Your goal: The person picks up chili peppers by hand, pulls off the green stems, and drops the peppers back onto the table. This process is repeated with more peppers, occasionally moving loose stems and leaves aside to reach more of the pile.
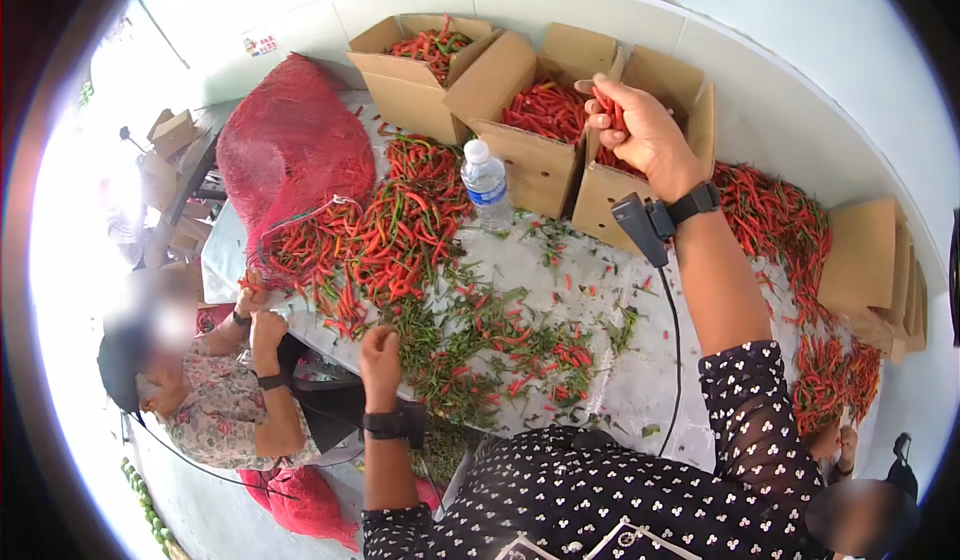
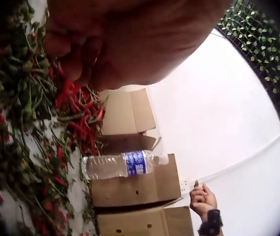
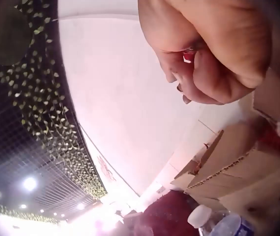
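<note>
My right hand (image 1: pixel 650 130) is raised over an open cardboard box (image 1: pixel 615 205), fingers curled around a small bunch of red chili peppers (image 1: pixel 607 110). In the right wrist view a bit of red chili (image 3: pixel 188 56) shows inside the curled fingers. My left hand (image 1: pixel 380 365) hovers at the table's near side, over the edge of a pile of stems and leaves (image 1: pixel 430 350). Its fingers hang loosely curled, and no chili shows sticking out of them. A heap of red and green chilies (image 1: pixel 400 240) lies beyond it.
Two more boxes of chilies (image 1: pixel 430 55) (image 1: pixel 545 110) stand along the wall. A water bottle (image 1: pixel 486 188) stands before them. A red mesh sack (image 1: pixel 290 140) lies at left, more chilies (image 1: pixel 765 210) at right. Other people sit at left (image 1: pixel 225 400) and lower right (image 1: pixel 860 520).
</note>
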Demonstrator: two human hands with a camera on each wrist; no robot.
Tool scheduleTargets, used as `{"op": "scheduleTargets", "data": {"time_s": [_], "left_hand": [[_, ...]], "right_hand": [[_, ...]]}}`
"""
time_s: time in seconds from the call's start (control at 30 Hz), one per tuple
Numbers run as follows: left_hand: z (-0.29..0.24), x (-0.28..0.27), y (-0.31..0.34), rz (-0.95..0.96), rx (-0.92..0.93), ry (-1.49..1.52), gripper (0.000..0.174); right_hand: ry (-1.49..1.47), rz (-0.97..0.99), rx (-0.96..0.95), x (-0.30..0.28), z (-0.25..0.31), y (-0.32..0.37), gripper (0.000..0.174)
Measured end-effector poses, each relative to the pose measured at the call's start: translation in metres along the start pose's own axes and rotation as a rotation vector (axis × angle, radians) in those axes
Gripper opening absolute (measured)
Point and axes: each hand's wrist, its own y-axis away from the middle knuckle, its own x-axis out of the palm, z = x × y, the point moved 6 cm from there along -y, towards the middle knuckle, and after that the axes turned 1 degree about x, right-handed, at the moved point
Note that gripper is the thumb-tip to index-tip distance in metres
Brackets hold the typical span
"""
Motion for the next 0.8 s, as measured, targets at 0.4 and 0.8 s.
{"op": "scheduleTargets", "data": {"time_s": [0.4, 0.8], "left_hand": [[0.0, 0.011, 0.016, 0.019, 0.297, -0.521, 0.03], [-0.021, 0.006, 0.098, 0.131, 0.398, -0.629, 0.087]], "right_hand": [[1.239, -0.396, -0.872, -0.003, 0.031, 0.095, 0.036], [1.544, 0.256, 0.032, -0.05, -0.238, 0.205, 0.068]]}}
